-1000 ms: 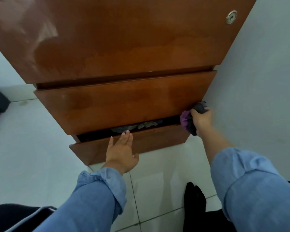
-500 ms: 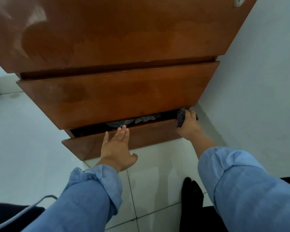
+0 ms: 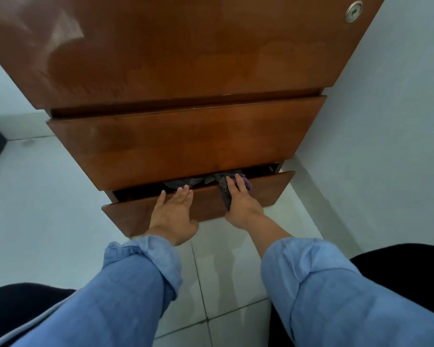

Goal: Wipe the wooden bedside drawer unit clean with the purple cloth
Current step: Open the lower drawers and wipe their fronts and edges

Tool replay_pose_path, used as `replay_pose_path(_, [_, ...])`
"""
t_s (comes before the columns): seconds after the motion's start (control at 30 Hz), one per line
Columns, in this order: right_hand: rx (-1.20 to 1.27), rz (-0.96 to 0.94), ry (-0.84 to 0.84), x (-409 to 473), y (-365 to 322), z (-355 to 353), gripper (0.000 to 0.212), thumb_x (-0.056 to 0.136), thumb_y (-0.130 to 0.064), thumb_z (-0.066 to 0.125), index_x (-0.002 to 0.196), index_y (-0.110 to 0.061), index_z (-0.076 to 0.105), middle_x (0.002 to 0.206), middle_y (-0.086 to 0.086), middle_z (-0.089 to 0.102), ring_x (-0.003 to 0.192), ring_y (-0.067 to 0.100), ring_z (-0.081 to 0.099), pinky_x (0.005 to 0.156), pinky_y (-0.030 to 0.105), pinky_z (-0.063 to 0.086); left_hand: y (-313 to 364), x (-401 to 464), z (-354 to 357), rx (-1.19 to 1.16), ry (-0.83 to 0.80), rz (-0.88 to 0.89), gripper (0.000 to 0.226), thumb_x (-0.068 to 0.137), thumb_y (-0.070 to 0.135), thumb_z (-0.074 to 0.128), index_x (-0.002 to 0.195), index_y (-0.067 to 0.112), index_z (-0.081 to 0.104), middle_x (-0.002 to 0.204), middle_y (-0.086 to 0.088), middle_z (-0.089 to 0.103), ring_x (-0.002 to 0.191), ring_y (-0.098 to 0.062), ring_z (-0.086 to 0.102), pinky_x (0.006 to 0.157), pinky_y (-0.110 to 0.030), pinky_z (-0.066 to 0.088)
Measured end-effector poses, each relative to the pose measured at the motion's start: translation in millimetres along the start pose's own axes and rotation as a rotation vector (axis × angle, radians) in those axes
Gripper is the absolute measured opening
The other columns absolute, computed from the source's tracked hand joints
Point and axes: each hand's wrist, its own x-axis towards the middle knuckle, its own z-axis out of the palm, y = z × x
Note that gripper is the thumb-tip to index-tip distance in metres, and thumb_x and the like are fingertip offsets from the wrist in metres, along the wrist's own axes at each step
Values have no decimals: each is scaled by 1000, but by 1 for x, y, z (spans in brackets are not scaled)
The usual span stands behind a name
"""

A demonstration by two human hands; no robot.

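Observation:
The wooden drawer unit point(image 3: 186, 144) fills the upper view, seen from above. Its bottom drawer point(image 3: 266, 190) is pulled partly out, with grey fabric showing in the gap. My left hand point(image 3: 173, 211) lies flat, fingers apart, on the front of that drawer left of centre. My right hand point(image 3: 241, 204) presses the purple cloth point(image 3: 225, 194) against the drawer's top edge right of centre; a purple corner shows past the fingertips and a grey strip hangs down beside the thumb.
A pale wall point(image 3: 386, 146) stands close on the right of the unit. White floor tiles point(image 3: 35, 209) spread left and below. A round metal lock point(image 3: 353, 11) sits at the upper right of the unit. My dark knees frame the bottom corners.
My right hand has slid the cloth leftward from the drawer's right end to just right of centre along the top edge. The left hand has stayed flat on the drawer front.

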Motion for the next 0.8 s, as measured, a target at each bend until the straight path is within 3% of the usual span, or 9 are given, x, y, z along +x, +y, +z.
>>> replay_pose_path(0.17, [51, -20, -44, 0, 4, -7, 92, 86, -13, 60, 151, -29, -3, 158, -8, -18, 143, 29, 22, 99, 39, 44, -34, -23, 2, 68, 74, -215, 74, 92, 36, 41, 153, 11, 6, 162, -4, 3, 149, -18, 3, 120, -41, -2])
replay_pose_path(0.3, [39, 4, 0, -1, 0, -2, 90, 87, -17, 60, 151, -28, -3, 158, -7, -18, 143, 28, 20, 97, 38, 44, -57, -38, 7, 110, 109, -381, 74, 92, 38, 37, 152, 9, 5, 162, -7, 3, 149, -19, 3, 120, -43, 2])
replay_pose_path(0.5, [71, 104, 52, -8, -24, 3, 91, 86, -15, 60, 151, -23, -2, 159, -4, -18, 145, 27, 15, 94, 35, 43, -73, -43, 10, -37, 69, -395, 85, 87, 44, 45, 153, 12, 2, 162, -4, -1, 149, -17, 1, 119, -47, 0])
replay_pose_path(0.67, [-8, 89, 22, -16, -57, 19, 92, 88, -17, 60, 151, -25, -7, 158, -5, -21, 139, 28, 28, 78, 33, 44, -76, -40, 16, -108, 109, -386, 86, 86, 46, 46, 153, 12, 4, 162, -4, -1, 149, -18, 1, 118, -46, 1])
replay_pose_path(0.8, [-33, -4, -6, -20, -89, 37, 93, 88, -14, 58, 151, -27, -9, 157, -6, -24, 132, 28, 41, 73, 33, 46, -83, -41, 19, -323, 301, -460, 75, 88, 33, 47, 151, 9, 15, 161, -8, 11, 148, -21, 10, 118, -47, 2])
